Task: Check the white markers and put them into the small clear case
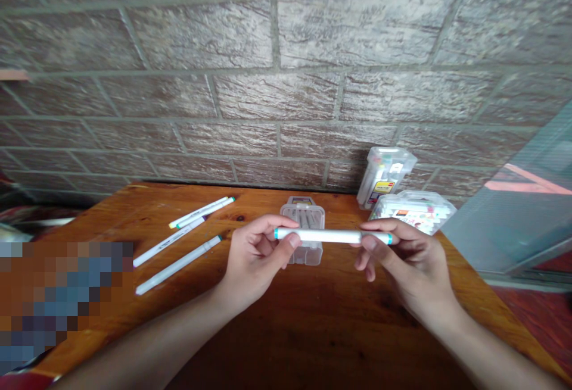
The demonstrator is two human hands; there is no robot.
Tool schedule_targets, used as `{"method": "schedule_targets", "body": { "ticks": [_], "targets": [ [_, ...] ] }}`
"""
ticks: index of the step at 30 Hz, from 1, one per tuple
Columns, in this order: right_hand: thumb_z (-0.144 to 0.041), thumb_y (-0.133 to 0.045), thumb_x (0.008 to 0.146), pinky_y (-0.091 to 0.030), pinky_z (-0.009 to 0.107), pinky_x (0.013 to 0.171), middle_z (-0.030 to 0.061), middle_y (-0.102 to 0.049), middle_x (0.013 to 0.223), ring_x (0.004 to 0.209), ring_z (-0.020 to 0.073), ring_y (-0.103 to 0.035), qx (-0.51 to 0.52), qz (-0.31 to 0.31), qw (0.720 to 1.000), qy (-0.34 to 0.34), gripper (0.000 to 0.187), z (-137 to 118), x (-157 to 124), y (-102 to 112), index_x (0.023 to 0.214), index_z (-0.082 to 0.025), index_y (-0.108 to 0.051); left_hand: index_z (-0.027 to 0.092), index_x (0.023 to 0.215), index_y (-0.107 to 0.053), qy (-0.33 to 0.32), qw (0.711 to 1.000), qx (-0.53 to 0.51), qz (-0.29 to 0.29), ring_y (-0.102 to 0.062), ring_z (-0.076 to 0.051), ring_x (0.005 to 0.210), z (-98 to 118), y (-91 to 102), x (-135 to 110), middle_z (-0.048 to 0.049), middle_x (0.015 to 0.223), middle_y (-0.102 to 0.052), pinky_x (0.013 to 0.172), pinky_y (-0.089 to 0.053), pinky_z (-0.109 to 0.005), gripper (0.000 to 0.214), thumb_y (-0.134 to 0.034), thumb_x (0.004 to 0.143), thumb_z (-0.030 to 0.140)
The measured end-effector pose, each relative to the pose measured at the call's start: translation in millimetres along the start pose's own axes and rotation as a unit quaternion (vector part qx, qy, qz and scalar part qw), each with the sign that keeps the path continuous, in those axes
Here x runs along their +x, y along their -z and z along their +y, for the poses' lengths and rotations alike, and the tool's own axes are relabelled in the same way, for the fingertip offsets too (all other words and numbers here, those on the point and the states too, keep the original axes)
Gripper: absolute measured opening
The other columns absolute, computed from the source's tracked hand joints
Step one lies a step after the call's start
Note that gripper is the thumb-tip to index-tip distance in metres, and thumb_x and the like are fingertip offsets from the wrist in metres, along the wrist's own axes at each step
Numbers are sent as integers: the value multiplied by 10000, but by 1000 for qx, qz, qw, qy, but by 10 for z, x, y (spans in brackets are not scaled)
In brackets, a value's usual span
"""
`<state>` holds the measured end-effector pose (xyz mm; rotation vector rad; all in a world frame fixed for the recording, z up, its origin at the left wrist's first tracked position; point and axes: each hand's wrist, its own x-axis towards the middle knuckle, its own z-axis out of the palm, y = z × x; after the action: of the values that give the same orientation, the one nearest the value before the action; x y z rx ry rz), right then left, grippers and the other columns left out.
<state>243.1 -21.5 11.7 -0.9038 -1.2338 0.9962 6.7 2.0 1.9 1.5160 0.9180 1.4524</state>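
A white marker (329, 236) with teal ends is held level in the air between both hands. My left hand (259, 253) pinches it near its left end, thumb in front. At the other end, the fingers of my right hand (411, 259) close round the cap part, where a seam shows. Behind the marker, a clear plastic case (308, 217) with its lid up stands on the table, partly hidden by the marker and my left fingers. To the left lie several white markers, among them a greyish one (179, 265) and one with a purple end (170, 242).
A tall clear marker case (386, 177) stands at the back right by the brick wall (277, 92). In front of it is a wider clear case (415, 210) with pens inside. The wooden table (286, 330) ends at the right near a glass panel (513, 217). A blurred-out patch covers the lower left.
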Motion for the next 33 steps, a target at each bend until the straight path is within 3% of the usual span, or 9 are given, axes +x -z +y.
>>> {"method": "schedule_targets", "body": {
  "ticks": [7, 13, 24, 29, 33],
  "targets": [
    [-332, -887, 860, -536, 260, 409, 27, -758, 624, 471, 167, -663, -1, -14, 1000, 5, 180, 28, -3, 20, 970, -207, -819, 157, 901, -768, -32, 999, -20, 4, -527, -82, 428, 41, -39, 27, 16, 593, -667, 400, -374, -181, 174, -869, 815, 268],
    [-292, -922, 817, -523, 240, 394, 35, -769, 615, 443, 155, -656, 4, -13, 1000, -7, 199, 32, -7, 15, 951, -199, -809, 150, 896, -785, -18, 999, -47, 2, -523, -70, 426, 41, -50, 33, 13, 604, -680, 404, -395, -171, 184, -902, 764, 204],
    [-313, -916, 829, -549, 264, 405, 40, -781, 638, 457, 172, -676, 4, -27, 1000, -13, 201, 11, -12, 5, 948, -198, -802, 151, 902, -714, 3, 997, -63, -35, -566, -93, 431, 13, -23, 9, 28, 568, -642, 443, -448, -187, 198, -854, 851, 282],
    [-329, -848, 906, -562, 257, 429, 51, -784, 650, 490, 175, -694, 19, -50, 999, -1, 147, 53, 1, 43, 966, -200, -811, 146, 933, -750, 8, 998, -31, -48, -572, -109, 456, -10, 14, -1, -6, 590, -664, 458, -419, -208, 219, -817, 891, 350],
    [-316, -862, 889, -558, 247, 444, 45, -783, 666, 520, 170, -699, 19, -31, 999, -15, 133, 45, -6, 29, 955, -210, -815, 152, 959, -780, 11, 999, -16, -47, -559, -107, 458, -28, 15, 5, -22, 616, -688, 446, -395, -209, 224, -809, 898, 366]
  ]
}}
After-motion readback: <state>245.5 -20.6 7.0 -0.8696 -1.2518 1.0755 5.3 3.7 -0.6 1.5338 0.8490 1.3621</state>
